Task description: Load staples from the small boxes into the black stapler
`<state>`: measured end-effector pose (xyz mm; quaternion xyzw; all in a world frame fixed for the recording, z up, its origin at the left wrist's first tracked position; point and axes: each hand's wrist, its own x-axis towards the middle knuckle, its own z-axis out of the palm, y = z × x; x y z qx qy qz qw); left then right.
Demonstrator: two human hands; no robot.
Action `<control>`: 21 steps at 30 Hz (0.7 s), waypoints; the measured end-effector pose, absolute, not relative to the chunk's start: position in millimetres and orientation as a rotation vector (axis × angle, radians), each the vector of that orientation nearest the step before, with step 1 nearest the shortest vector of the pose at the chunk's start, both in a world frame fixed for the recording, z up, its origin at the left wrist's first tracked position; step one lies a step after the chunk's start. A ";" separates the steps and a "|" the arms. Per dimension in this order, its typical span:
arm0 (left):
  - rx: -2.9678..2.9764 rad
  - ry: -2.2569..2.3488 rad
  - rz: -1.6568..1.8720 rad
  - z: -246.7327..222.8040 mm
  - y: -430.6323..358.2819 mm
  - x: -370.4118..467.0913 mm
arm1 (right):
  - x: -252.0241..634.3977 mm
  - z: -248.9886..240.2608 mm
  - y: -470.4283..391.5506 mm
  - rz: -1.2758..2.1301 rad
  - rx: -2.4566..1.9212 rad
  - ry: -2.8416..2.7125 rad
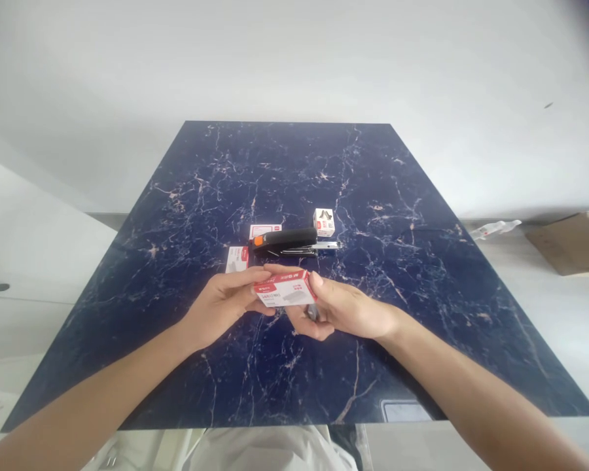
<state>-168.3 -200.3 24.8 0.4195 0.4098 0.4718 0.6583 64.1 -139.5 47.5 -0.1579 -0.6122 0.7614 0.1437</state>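
Note:
A small red and white staple box [287,292] is held up above the front half of the table, tilted slightly. My left hand [233,294] is closed on its left end, thumb along the top. At the right end, my right hand [341,304] presses its thumb on the box, fingers curled below. A small grey metallic piece [313,312] shows between those fingers, probably staples, though mostly hidden. Just beyond lies a black stapler [289,241] with an orange patch, its metal tray [328,245] sticking out to the right.
Left of the stapler lies another red and white box [237,259]; a white card or box with a red border [266,230] sits behind it. A small white box [324,222] stands behind right. The dark blue marbled table [275,163] meets a white wall. A cardboard box [569,243] is off to the right.

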 end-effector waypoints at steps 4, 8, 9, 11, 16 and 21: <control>0.875 0.879 1.124 28.2 -200.4 -166.7 | 64.7 45.0 -135.3 2.367 -0.365 -1.544; 0.963 0.951 1.145 32.3 -203.9 -173.2 | 63.1 39.7 -136.0 2.383 -0.396 -1.426; 1.045 0.989 1.123 33.2 -205.5 -174.8 | 62.7 39.0 -137.2 2.385 -0.382 -1.447; 1.235 1.065 1.021 35.2 -208.6 -176.4 | 61.7 38.3 -139.2 2.337 -0.383 -1.555; 1.452 1.281 0.908 37.5 -208.8 -175.0 | 61.9 37.8 -132.2 1.528 -0.882 -2.005; 2.002 1.544 0.781 32.2 -204.3 -174.0 | 74.2 41.7 -119.7 0.747 -1.014 -2.392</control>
